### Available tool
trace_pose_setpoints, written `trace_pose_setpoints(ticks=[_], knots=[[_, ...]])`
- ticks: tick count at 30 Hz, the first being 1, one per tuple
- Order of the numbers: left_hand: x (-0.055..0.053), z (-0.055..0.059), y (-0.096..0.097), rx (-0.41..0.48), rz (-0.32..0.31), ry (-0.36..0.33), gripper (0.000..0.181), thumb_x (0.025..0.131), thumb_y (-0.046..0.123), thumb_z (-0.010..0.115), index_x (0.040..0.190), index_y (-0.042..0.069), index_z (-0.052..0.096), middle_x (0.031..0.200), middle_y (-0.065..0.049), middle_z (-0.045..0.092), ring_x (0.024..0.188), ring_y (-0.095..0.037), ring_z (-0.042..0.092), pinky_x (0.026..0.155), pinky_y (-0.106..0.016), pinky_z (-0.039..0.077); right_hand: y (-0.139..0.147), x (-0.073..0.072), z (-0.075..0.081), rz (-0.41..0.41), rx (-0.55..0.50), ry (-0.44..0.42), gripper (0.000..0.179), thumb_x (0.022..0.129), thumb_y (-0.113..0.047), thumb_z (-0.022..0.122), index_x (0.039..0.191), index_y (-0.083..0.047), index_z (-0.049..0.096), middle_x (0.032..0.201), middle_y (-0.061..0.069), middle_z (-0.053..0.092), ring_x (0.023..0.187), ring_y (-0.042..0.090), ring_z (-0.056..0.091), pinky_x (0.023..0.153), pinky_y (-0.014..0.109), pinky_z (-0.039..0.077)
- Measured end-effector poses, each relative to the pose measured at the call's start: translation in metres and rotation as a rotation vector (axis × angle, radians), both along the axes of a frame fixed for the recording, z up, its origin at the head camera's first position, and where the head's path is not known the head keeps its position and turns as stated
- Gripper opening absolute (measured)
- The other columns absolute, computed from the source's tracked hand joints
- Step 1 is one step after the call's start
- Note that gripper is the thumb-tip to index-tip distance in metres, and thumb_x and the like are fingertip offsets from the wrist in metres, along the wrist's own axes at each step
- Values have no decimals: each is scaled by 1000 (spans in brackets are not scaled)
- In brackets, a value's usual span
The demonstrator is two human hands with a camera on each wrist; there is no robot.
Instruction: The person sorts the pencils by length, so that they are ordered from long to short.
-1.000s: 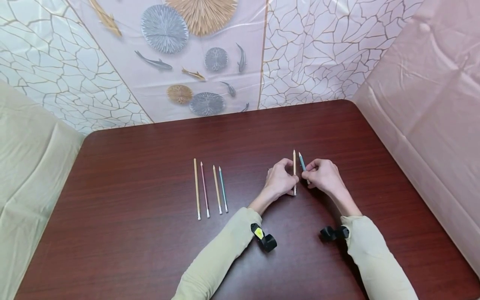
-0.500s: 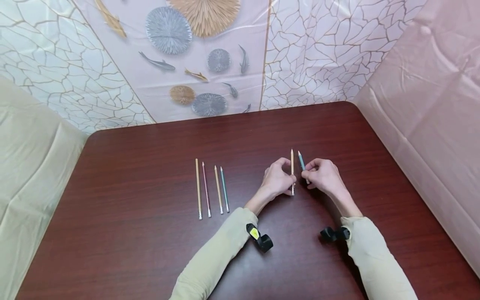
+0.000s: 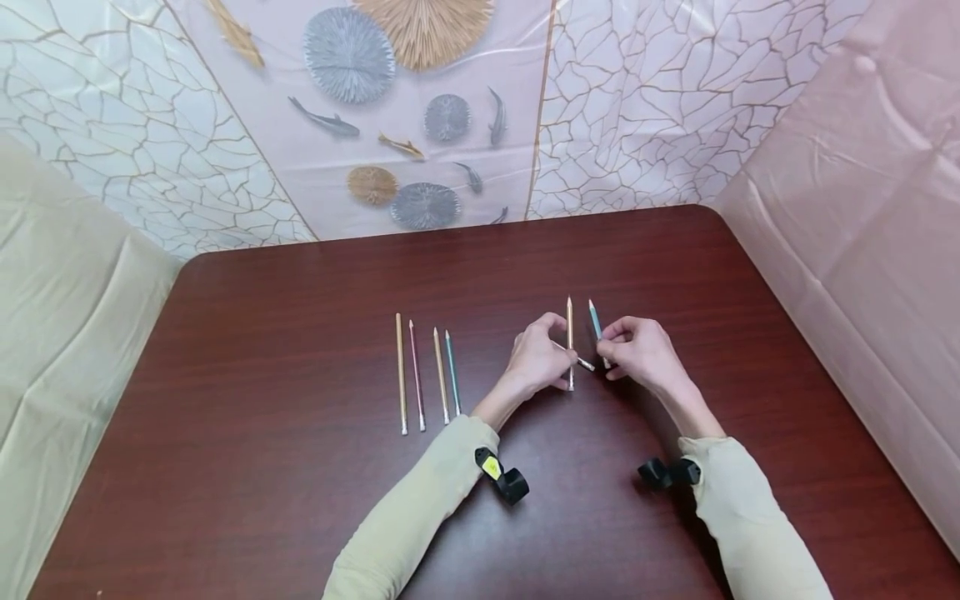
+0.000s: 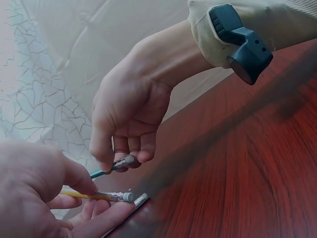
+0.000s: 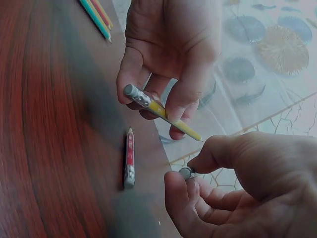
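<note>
My left hand (image 3: 537, 354) pinches a yellow pencil (image 3: 570, 325) between thumb and fingers, point away from me. To its right, my right hand (image 3: 639, 352) pinches a teal pencil (image 3: 595, 319) near the eraser end. The right wrist view shows the yellow pencil (image 5: 157, 108) whole, but only the eraser (image 5: 186, 172) of the one in my right hand. Below the hands a red pencil (image 5: 130, 153) lies on the table; in the head view its eraser end (image 3: 586, 364) sticks out beside my left hand, which covers part of it.
Left of my hands several pencils lie side by side on the dark red-brown table (image 3: 285, 350): a long gold one (image 3: 401, 375), a dark red one (image 3: 417, 375), a yellow one (image 3: 440, 371) and a teal one (image 3: 452, 367). Patterned fabric (image 3: 630, 108) hangs behind the table.
My left hand has moved left with the yellow pencil, widening the gap to my right hand. The end of the red pencil has come into view between them. The right hand barely moves.
</note>
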State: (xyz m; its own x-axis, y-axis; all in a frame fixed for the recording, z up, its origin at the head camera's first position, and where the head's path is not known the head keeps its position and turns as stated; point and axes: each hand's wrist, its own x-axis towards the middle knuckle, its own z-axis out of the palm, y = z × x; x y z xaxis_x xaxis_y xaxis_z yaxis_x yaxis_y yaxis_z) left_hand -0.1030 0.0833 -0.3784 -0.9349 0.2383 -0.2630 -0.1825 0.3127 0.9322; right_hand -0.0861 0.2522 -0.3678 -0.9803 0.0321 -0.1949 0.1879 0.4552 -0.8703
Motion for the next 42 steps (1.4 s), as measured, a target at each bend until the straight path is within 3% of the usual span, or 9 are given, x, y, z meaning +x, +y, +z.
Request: trace_pose_setpoints(ticks=[11,18,42], knots=[[-2,-3,-24,-51,25,16,35,83,-3,68,116,6,62,66,-4,60,43,-16,64,49,-35,56,-16,2,1,30,-34,3,20,83,3,59,101,13,58,87,24,68,51,16,64,55,39,57],[0,-2,-35,-76,19,19,37,84,-1,68,120,6,60,66,-6,66,44,-17,65,50,-34,56,-26,2,4,39,-31,0,20,83,2,60,101,12,58,86,21,68,51,17,64,56,40,58],[5,-4,-62,-168,61,43,35,81,0,70,115,7,60,65,-6,62,40,-15,62,45,-30,53,-59,1,-1,75,-30,-21,18,81,2,59,97,10,60,77,16,68,54,17,64,55,40,58]])
